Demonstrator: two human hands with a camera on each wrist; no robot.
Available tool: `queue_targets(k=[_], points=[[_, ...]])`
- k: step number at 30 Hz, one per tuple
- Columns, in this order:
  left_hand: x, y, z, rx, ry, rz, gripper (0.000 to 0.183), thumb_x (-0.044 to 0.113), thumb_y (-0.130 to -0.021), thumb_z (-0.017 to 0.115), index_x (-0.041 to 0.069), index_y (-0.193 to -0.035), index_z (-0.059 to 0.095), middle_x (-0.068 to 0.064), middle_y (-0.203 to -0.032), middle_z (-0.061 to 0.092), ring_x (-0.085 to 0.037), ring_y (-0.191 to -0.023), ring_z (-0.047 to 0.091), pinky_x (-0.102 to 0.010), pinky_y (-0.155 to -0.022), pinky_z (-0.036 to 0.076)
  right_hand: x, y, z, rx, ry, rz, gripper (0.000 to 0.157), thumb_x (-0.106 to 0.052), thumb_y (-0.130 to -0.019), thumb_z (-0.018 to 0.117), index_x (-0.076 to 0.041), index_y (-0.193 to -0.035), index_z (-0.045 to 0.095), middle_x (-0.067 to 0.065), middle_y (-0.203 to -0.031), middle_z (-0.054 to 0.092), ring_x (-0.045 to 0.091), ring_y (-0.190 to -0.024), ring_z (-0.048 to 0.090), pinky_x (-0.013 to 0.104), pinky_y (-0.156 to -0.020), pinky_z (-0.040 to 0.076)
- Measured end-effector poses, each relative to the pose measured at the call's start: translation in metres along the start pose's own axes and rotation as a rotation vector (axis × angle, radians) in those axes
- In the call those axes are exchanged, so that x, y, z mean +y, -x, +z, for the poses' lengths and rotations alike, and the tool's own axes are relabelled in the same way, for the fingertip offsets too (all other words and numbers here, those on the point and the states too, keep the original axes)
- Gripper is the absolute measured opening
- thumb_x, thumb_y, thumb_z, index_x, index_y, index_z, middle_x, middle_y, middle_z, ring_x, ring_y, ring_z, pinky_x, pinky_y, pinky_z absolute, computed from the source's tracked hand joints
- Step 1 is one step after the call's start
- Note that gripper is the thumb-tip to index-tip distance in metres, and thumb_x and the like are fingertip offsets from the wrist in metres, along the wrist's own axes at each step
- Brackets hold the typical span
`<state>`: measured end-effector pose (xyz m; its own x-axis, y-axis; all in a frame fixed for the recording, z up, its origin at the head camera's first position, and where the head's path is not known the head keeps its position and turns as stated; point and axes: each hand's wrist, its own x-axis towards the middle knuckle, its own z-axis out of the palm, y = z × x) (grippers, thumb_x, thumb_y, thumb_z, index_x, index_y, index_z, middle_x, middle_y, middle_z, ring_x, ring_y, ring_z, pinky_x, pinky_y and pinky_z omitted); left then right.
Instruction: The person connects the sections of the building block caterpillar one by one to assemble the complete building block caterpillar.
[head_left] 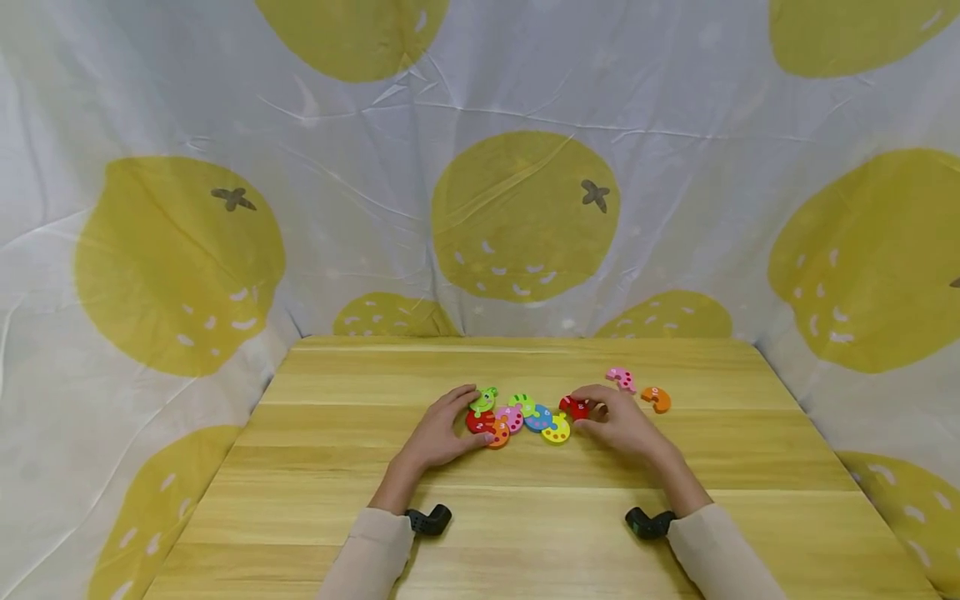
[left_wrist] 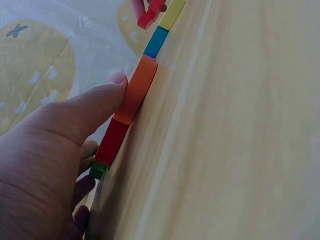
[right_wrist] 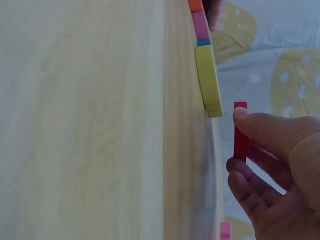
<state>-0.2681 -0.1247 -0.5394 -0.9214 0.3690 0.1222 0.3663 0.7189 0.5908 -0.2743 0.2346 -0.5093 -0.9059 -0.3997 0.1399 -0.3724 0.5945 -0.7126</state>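
A chain of numbered, colourful caterpillar puzzle pieces lies joined on the table, from a green smiling head (head_left: 484, 400) through red, an orange piece (head_left: 498, 432), pink, green and blue to a yellow piece (head_left: 557, 429) at its right end. My left hand (head_left: 442, 429) holds the chain's left part, thumb on the orange piece, other fingers round the head's side. Between thumb and fingers, my right hand (head_left: 621, 423) pinches a loose red puzzle piece (right_wrist: 242, 140). That piece is raised just off the yellow end, with a gap between them in the right wrist view.
Farther right lie two loose pieces, a pink one (head_left: 621, 379) and an orange one (head_left: 656, 399) numbered 10. The wooden table (head_left: 525, 517) ends at a lemon-print cloth (head_left: 517, 108) behind. Black devices (head_left: 430, 521) sit at both wrists.
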Motion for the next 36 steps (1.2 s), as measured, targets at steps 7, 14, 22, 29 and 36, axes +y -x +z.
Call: queue_targets(k=[7,14,22,29,36], points=[[0.001,0.000,0.003,-0.001,0.003,0.009,0.086,0.062,-0.085,0.075,0.018,-0.154,0.049,0.000,-0.165,0.039,-0.028,-0.154,0.035,-0.053,-0.124,0.032,0.000,-0.001,0.006,-0.073,-0.001,0.017,0.039,-0.009,-0.092,0.077,-0.010,-0.130,0.070,0.010,-0.137,0.065,0.019,-0.103,0.062,0.033,-0.090,0.056],[0.001,0.000,0.004,0.006,0.003,0.021,0.085,0.061,-0.086,0.075,0.017,-0.154,0.049,-0.001,-0.164,0.040,-0.029,-0.153,0.035,-0.053,-0.124,0.032,-0.001,-0.003,0.007,-0.117,0.053,-0.008,0.038,-0.009,-0.094,0.074,-0.010,-0.132,0.070,0.012,-0.141,0.062,0.018,-0.104,0.061,0.032,-0.089,0.055],[0.003,-0.002,0.000,0.002,-0.008,0.024,0.086,0.061,-0.086,0.075,0.017,-0.155,0.049,-0.001,-0.164,0.040,-0.029,-0.153,0.035,-0.052,-0.125,0.031,0.000,-0.002,0.010,-0.103,0.051,-0.014,0.032,-0.009,-0.099,0.068,-0.008,-0.131,0.070,0.011,-0.142,0.062,0.028,-0.124,0.061,0.042,-0.098,0.054],[0.002,-0.001,-0.001,0.009,-0.025,0.028,0.085,0.061,-0.086,0.074,0.017,-0.155,0.049,-0.001,-0.164,0.040,-0.029,-0.153,0.036,-0.053,-0.124,0.030,0.002,-0.002,0.010,-0.045,0.010,-0.005,0.035,-0.008,-0.097,0.070,-0.007,-0.131,0.069,0.010,-0.130,0.067,0.024,-0.110,0.064,0.038,-0.093,0.055],[0.000,0.000,0.000,-0.004,-0.048,0.032,0.085,0.062,-0.088,0.070,0.017,-0.157,0.046,0.001,-0.166,0.038,-0.027,-0.155,0.032,-0.055,-0.126,0.025,0.008,-0.002,-0.002,0.041,0.021,0.072,0.036,-0.011,-0.096,0.072,-0.005,-0.131,0.067,0.011,-0.114,0.070,0.022,-0.096,0.064,0.036,-0.086,0.056]])
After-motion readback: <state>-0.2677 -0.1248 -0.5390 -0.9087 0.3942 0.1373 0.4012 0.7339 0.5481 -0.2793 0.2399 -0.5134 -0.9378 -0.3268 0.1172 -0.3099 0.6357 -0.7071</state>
